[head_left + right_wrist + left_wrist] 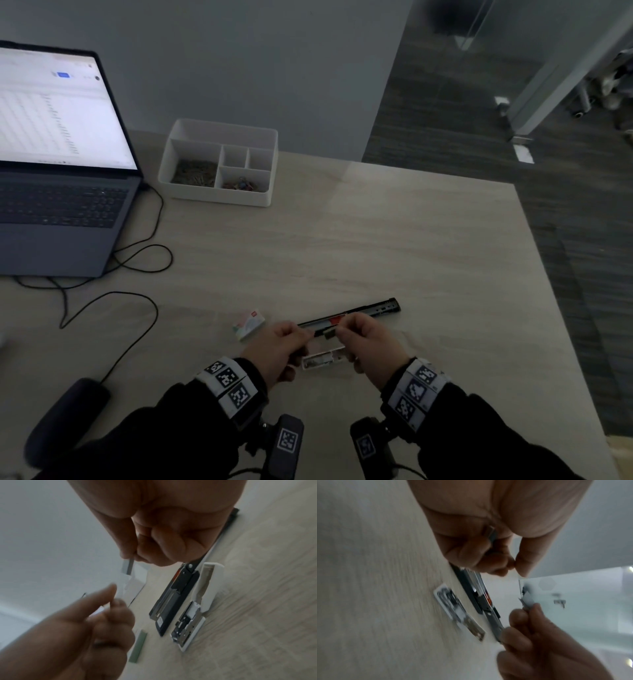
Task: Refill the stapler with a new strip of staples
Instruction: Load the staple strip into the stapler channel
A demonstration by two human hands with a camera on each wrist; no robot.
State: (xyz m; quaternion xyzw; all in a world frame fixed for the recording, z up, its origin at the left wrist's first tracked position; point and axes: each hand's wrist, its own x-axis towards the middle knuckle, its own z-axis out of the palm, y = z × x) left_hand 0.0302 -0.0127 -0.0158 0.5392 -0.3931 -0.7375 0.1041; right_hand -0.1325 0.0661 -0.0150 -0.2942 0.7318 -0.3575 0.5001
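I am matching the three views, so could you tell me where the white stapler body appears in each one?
Head: white stapler body low centre.
Left wrist: white stapler body left of centre, blurred.
Right wrist: white stapler body right of centre.
Shared landmark: black staple rail lying alongside it.

hidden: your right hand point(368, 337) covers the stapler point(349, 317) middle | blurred: left hand point(96, 622) motion-smeared | cut off: laptop point(61, 192) left side

Bare table point(394, 240) beyond the opened stapler point(363, 313); laptop point(58, 164), organizer tray point(219, 195) far-left.
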